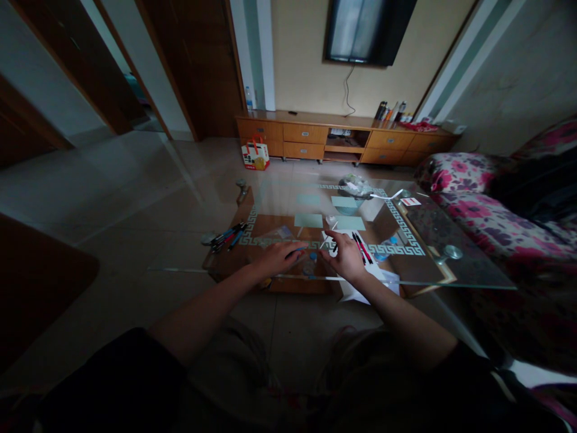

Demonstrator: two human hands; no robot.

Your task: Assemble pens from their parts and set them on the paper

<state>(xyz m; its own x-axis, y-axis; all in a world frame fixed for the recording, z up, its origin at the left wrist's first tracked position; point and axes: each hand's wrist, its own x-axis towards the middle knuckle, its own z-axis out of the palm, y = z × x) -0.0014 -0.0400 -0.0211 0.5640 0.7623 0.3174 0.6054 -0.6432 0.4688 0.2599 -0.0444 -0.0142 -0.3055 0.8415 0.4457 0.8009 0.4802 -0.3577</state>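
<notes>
Both hands mid-frame, over glass bench [473, 273]. Left hand [280, 257]: fingers curled, grip together on a slim blue item [299, 249], just left of frame centre. Right hand [346, 257]: thumb and forefinger spread around a small dark piece [335, 247]; cannot tell whether clamped. Two red-and-black pens [362, 248] just right of it. Pen pile [228, 237] centre-left. Television [369, 33] upper right.

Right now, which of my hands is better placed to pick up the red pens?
Your right hand, most likely: it is close beside the red pens, while your left hand is farther off and would probably have to pass the right.
</notes>
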